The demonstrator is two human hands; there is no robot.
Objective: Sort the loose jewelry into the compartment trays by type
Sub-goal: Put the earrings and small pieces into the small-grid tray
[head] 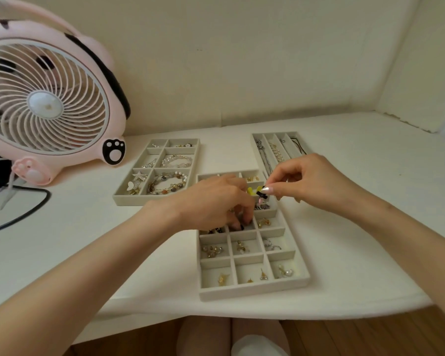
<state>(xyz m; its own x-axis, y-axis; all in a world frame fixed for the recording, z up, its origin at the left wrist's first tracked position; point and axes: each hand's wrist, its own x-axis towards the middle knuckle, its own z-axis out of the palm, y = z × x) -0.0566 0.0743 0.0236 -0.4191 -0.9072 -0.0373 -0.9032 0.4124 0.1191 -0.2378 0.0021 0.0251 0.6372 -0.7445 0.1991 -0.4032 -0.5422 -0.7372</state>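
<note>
A grey many-compartment tray [252, 291] lies in front of me with small earrings and rings in its cells. My right hand [311, 183] pinches a small yellow and black earring [257, 191] above the tray's upper part. My left hand [213, 201] reaches down into a middle cell, its fingertips curled onto small dark pieces [238, 226]; what it grasps is hidden. A bracelet tray [129, 199] with beaded bracelets and brooches sits at the left. A long-slot necklace tray [257, 137] lies at the back right.
A pink cat-shaped desk fan [46, 104] stands at the back left, with a black cable [28, 214] looping over the white table. The walls close in behind and on the right. The table's front edge runs just below the near tray.
</note>
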